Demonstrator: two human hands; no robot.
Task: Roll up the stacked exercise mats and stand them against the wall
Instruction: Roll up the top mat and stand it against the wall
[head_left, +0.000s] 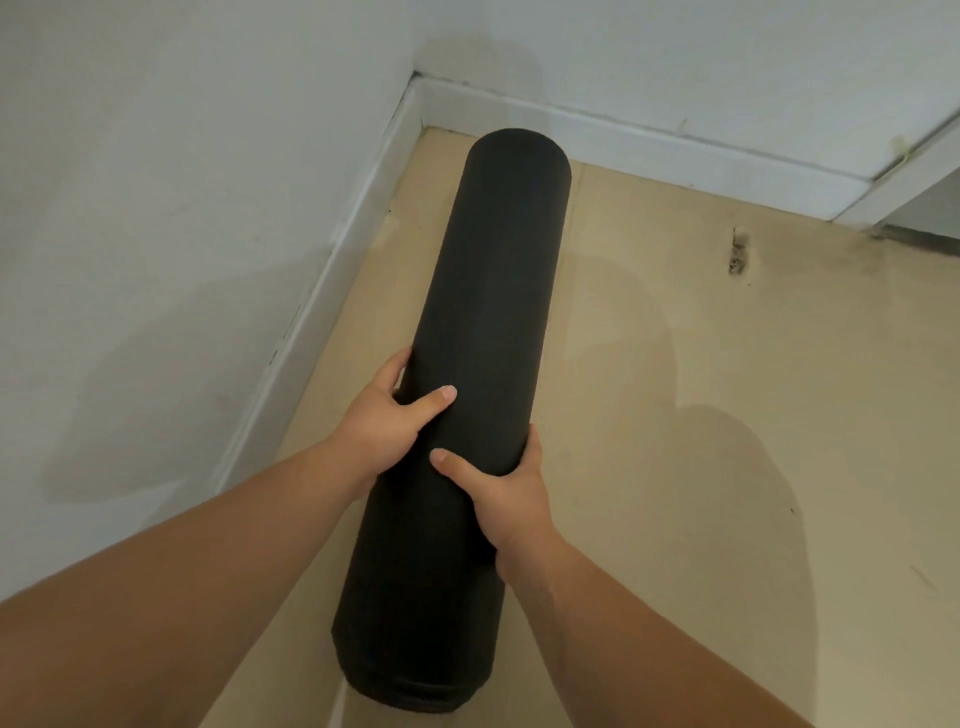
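Black rolled mat (483, 322) held above the tan floor (675, 364), far end aimed at the room corner. Left hand (387, 426) grips its left side, fingers curled round; right hand (506, 499) clasps the right side just below. White wall (156, 208) and baseboard (322, 306) left.

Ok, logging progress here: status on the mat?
Both hands gripping: left hand, right hand, on the rolled mat mid-length. Far end points at the corner, floor contact unclear. No obstacle seen there.
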